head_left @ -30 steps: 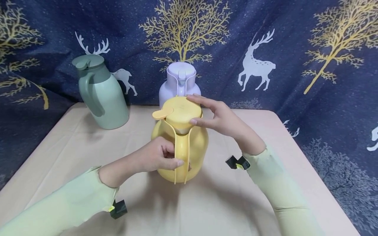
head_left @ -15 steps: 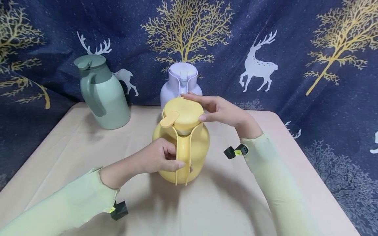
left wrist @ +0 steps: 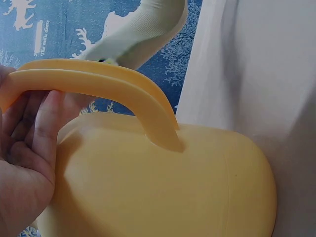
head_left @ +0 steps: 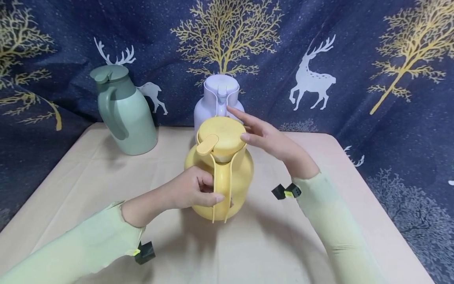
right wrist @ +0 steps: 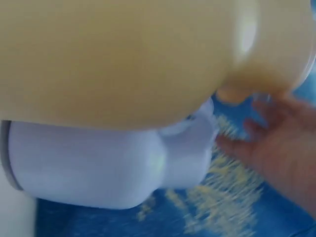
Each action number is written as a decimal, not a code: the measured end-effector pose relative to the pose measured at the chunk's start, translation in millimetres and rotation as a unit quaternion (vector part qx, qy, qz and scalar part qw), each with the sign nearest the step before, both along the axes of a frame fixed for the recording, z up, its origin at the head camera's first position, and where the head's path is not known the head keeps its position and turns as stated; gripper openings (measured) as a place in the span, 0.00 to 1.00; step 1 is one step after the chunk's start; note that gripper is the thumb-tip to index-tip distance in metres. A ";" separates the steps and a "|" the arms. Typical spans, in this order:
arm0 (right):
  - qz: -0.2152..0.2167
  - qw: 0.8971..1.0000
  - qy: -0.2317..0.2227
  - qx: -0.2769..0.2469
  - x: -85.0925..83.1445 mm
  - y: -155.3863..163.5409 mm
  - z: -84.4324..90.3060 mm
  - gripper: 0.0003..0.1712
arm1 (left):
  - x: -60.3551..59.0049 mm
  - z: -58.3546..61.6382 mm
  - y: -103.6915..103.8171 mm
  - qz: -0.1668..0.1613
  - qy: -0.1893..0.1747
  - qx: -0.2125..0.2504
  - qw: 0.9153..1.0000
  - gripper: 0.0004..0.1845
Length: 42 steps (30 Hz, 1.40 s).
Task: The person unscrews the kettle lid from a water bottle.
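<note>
the yellow thermos jug stands in the middle of the desk, in front of the lilac jug; a green jug is far to the left. the left hand has its grip clenched around the yellow handle. the yellow lid has turned since a moment ago: its thumb tab now points toward the handle. the right hand has loosened, its grip released, fingers straight and only touching the lid edge. i think the twisting is paused or finished.

Soft, even light – faint shadows on the table; the right wrist view is blurred.
</note>
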State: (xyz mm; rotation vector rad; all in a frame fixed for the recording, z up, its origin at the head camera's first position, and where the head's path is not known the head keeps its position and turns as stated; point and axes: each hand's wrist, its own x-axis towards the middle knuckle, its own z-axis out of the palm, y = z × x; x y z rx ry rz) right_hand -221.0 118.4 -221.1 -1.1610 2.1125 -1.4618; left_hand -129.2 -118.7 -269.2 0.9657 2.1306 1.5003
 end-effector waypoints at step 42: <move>0.094 0.995 -0.011 -0.037 -23.6 -2.4 -2.2 0.66 | -0.7 -1.4 1.1 -0.013 0.001 0.009 1.000 0.12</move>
